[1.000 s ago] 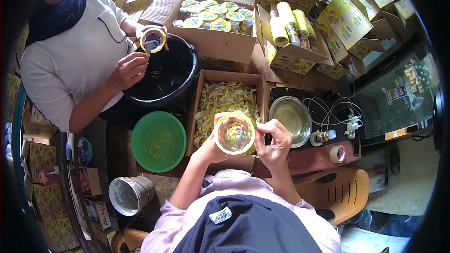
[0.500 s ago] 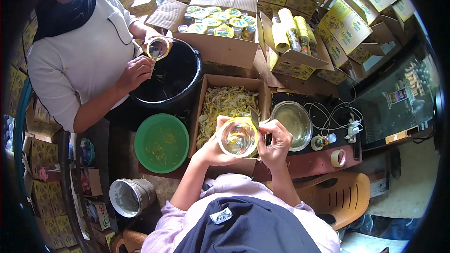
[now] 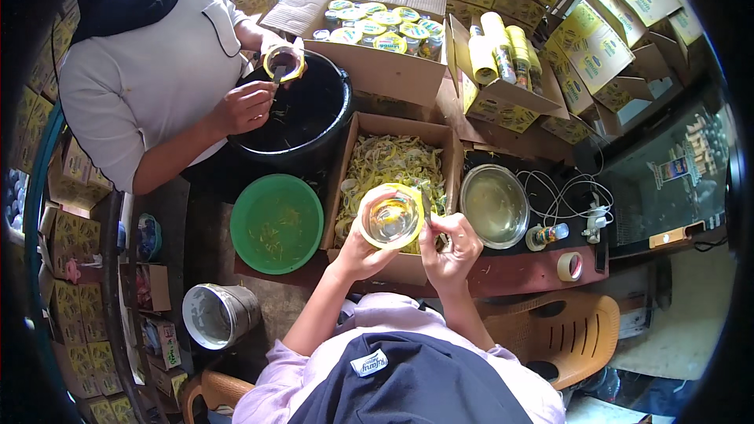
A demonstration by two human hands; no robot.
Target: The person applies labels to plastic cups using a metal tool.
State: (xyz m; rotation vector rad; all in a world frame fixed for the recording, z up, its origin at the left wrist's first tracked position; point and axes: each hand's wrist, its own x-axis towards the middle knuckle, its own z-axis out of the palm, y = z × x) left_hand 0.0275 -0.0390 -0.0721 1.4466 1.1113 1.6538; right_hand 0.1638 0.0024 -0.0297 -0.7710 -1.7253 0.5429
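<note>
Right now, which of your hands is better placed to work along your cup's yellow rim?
Probably the right hand: it holds a dark, blade-like tool beside the yellow rim. The left hand is busy holding the clear cup.

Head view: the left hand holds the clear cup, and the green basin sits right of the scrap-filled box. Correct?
No: the head view shows the green basin left of the scrap-filled box; the left hand holds the clear cup.

On the black table (image 3: 514,281) with red front edge stand an open brown cardboard box (image 3: 399,270) and a round shiny bowl (image 3: 525,216); also lie a small clear jar (image 3: 548,236) and one white tape roll (image 3: 562,268).
</note>
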